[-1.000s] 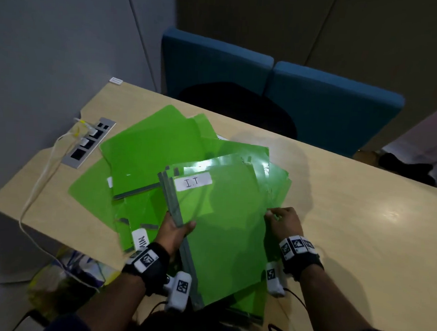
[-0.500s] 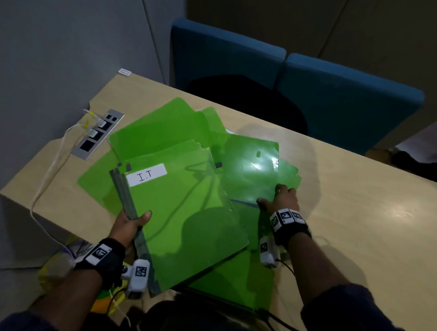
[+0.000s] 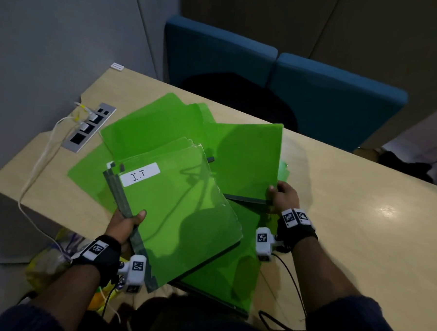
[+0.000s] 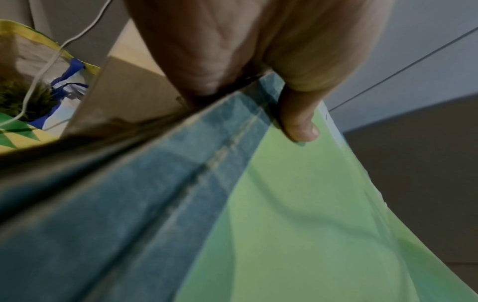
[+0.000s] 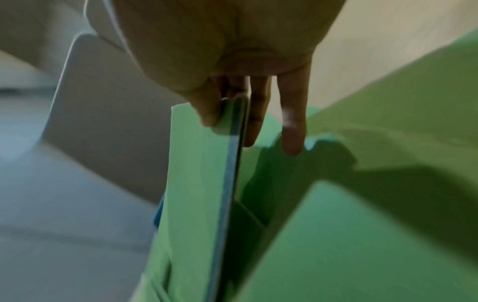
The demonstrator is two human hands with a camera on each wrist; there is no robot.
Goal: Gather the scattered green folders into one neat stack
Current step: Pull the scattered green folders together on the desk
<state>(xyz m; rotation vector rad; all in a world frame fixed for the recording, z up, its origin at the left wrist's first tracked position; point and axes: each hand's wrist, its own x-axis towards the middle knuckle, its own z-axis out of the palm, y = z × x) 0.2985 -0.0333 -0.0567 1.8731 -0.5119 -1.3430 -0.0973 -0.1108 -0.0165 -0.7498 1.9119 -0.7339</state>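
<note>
My left hand (image 3: 128,221) grips the grey spine of a small stack of green folders (image 3: 182,214), thumb on top (image 4: 300,122); its top folder carries a white label reading "I.T" (image 3: 140,174). The stack is held tilted above the table's near edge. My right hand (image 3: 280,197) pinches the near right corner of another green folder (image 3: 248,161), which is lifted off the pile; the right wrist view shows thumb and fingers clamped on its edge (image 5: 232,114). More green folders (image 3: 148,128) lie fanned out on the wooden table (image 3: 348,222) beneath both.
A metal socket panel (image 3: 89,127) with plugged white cables (image 3: 35,171) sits at the table's left. Two blue chairs (image 3: 329,102) stand behind the table. A yellow bag (image 3: 45,265) lies on the floor at the lower left. The table's right half shows bare wood.
The left hand has carried the "I.T" stack leftwards and held it there. The right hand has reached into the pile, taken a single folder by its corner and raised it.
</note>
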